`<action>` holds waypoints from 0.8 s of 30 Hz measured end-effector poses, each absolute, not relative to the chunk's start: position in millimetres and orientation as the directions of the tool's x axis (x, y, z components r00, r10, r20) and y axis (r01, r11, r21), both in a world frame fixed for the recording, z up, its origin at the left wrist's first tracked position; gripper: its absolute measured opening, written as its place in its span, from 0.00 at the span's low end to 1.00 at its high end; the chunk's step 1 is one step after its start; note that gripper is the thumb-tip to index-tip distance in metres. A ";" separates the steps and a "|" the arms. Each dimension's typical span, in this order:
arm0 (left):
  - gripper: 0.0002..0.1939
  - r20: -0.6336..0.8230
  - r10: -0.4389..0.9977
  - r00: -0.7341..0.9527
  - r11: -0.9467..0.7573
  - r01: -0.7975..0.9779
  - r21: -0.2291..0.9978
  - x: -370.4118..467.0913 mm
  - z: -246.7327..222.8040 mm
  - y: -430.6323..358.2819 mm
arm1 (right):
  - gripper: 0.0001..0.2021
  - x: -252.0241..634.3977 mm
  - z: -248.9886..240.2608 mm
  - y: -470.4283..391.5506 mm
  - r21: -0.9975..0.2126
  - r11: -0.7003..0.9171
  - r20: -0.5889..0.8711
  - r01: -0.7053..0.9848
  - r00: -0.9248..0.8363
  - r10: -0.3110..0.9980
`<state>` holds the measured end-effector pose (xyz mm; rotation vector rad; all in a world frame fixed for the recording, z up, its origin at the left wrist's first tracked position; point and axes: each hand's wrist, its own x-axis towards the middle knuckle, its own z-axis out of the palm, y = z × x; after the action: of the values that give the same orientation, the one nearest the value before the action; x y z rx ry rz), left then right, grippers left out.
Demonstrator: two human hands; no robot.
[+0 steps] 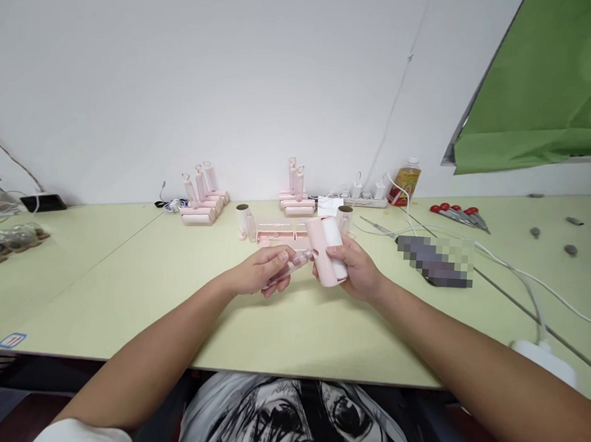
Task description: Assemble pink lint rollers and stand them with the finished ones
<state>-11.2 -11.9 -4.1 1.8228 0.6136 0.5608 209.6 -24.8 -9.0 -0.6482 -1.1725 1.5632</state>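
Head view: pink handle and pink roller casing, brought together on the near side of an open pink tray (276,232), the landmark for all positions. Left hand (258,272), just in front of the tray's left part: grip closed around the clear pink handle (298,261), with long axis slanting up and rightward, narrow tip pointing away from the palm. Right hand (361,270), beyond the tray's right end: grip closed on the pink roller casing (321,268), with fingers behind and thumb across a white roll (333,234). Casing upright with a slight tilt, long axis steeply across that of the handle; small hole (315,252) facing the handle tip. Tip at the hole, nearly in line with it; touching or partly inserted, impossible to tell. Handle within the left grip, casing within the right, each nearest to the hand around it. On the table (121,290): cored roll (243,219) just beside the tray's left end; pink rollers (198,217) well to its left; drink bottle (404,187) behind and to its right.
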 end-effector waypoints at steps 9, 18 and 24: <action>0.22 0.163 0.696 0.699 -0.514 0.326 0.794 -10.0 -4.9 -12.7 | 0.21 210.0 -13.3 -20.9 -0.957 0.080 0.169 -0.280 -0.308 0.936; 0.23 0.178 0.680 0.711 -0.665 0.496 0.558 -9.4 0.8 -11.7 | 0.19 216.5 -21.8 -9.1 -0.938 0.330 0.305 0.110 -0.196 0.932; 0.24 0.176 0.708 0.684 -0.649 0.531 0.546 -7.3 0.0 -15.3 | 0.20 214.9 -22.7 -11.9 -0.963 0.258 0.232 0.074 -0.251 0.940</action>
<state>-7.3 -15.3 0.0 2.4389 0.9585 0.5239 214.9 -11.9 -22.7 -0.9703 -1.5728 1.1370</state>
